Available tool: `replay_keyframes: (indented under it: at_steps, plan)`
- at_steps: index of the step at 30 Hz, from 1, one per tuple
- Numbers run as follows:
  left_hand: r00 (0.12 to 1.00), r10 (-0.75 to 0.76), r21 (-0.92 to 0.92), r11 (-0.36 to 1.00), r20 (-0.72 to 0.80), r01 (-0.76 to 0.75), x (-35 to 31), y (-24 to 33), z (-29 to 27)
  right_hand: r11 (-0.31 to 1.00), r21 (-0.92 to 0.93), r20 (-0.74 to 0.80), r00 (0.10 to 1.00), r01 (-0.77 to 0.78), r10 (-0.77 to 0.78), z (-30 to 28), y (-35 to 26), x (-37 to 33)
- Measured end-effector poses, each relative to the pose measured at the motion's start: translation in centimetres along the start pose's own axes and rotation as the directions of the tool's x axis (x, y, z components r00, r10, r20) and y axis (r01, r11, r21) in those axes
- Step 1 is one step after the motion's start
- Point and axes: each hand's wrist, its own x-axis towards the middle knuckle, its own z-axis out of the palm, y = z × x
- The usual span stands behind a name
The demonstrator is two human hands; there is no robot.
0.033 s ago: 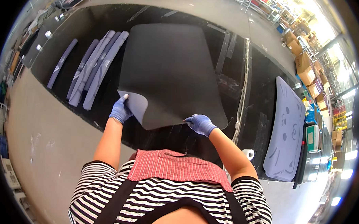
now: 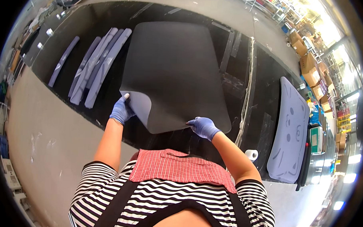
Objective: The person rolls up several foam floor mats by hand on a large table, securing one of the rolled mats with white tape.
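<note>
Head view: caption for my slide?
Left hand holds a curled corner of the mat; right hand grips its near edge.

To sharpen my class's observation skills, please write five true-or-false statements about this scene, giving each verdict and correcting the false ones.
1. The left hand holds a turned-up part of the large dark mat, exposing its lighter underside. True.
2. The right hand is bare. False: the right hand is gloved in blue.
3. The purple rolls lie to the right of the large dark mat. False: the purple rolls lie to its left.
4. A white roll is to the left of the patterned purple mat. True.
5. The right hand is at the far edge of the large dark mat. False: it is at the near edge.
</note>
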Motion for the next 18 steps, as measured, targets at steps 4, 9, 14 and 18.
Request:
replay_keyframes:
  at_steps: [4,9,14,18]
  plan:
    - [0.993,0.002,0.481,0.875,0.121,-0.061,-6.5,-2.2,-1.3,0.997,0.069,-0.009,0.999,0.041,-0.040,5.7,-1.7,-4.9]
    - [0.682,0.472,0.687,-0.724,0.558,-0.062,-8.5,-3.2,-9.1,0.958,0.149,-0.008,0.969,0.245,-0.247,-0.6,-4.3,-3.9]
    - [0.366,0.787,0.801,-0.255,0.497,-0.542,-11.2,-4.8,5.0,0.998,-0.042,0.097,0.994,0.044,-0.040,-7.6,-3.3,3.7]
    - [0.629,0.012,0.355,-0.834,0.777,-0.422,-9.4,-7.8,13.0,0.976,-0.122,0.274,0.939,-0.179,0.207,-7.5,-2.6,8.0]
